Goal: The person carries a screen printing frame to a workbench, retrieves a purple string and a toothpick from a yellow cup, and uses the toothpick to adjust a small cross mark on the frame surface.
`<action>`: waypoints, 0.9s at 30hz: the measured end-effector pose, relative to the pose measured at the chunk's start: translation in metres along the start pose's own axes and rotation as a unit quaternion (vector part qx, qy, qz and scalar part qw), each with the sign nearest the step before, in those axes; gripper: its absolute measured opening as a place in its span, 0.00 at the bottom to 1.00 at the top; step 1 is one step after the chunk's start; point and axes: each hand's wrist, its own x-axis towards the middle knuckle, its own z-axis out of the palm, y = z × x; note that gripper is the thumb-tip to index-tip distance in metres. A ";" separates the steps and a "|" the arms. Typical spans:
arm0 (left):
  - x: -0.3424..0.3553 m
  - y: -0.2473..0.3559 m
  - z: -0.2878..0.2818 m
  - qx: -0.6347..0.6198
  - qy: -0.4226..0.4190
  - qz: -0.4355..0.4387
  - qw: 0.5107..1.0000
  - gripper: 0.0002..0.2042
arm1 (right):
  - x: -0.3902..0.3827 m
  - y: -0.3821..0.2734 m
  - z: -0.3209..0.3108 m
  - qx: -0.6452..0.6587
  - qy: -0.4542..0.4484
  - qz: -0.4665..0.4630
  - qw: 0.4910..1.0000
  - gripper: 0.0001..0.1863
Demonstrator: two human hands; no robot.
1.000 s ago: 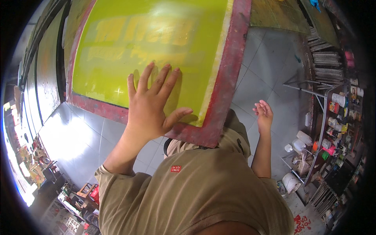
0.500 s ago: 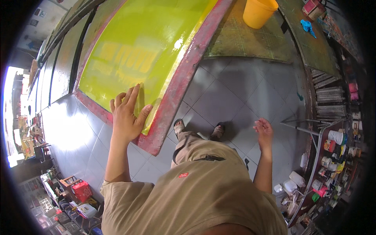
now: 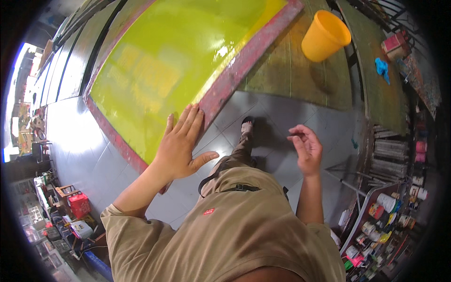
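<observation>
A large silk-screen frame (image 3: 225, 89) with a worn red-pink border lies ahead of me, its mesh (image 3: 183, 61) yellow-green, glossy and wet-looking. Paler yellow block shapes show in the mesh's left part. My left hand (image 3: 181, 145) is over the frame's near right corner, fingers stretched out and thumb apart, holding nothing. Its fingertips reach the border; whether they press on it I cannot tell. To the right, my right hand (image 3: 307, 148) hangs in the air above the floor, fingers loosely curled and apart, with nothing seen in it.
A yellow bucket (image 3: 324, 37) stands on the stained table (image 3: 300, 80) beyond the frame. A blue cloth or glove (image 3: 382, 70) and a red container (image 3: 394, 45) are on the right-hand bench. A rack of tubs and bottles (image 3: 380, 216) is at lower right, a red box (image 3: 79, 205) at lower left.
My left hand has shifted right, from the mesh toward the frame's border. The right hand has risen slightly and moved left. My view and feet have shifted forward, bringing more of the bucket into view.
</observation>
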 end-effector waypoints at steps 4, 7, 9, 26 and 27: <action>0.048 -0.001 -0.012 -0.003 -0.011 0.029 0.999 0.44 | 0.060 -0.035 0.024 -0.029 -0.068 -0.051 0.996 0.11; 0.092 -0.005 -0.021 -0.009 -0.006 0.061 0.998 0.43 | 0.099 -0.054 0.027 -0.105 -0.139 -0.076 0.982 0.11; 0.122 -0.009 -0.022 -0.006 0.004 0.087 0.996 0.42 | 0.123 -0.057 0.026 -0.149 -0.175 -0.080 0.970 0.11; 0.389 -0.068 -0.034 0.124 0.029 0.142 0.982 0.35 | 0.184 -0.039 0.008 -0.027 -0.234 0.080 0.969 0.16; 0.405 -0.083 -0.040 0.140 0.027 0.100 0.985 0.36 | 0.184 -0.038 0.007 -0.015 -0.241 0.078 0.967 0.16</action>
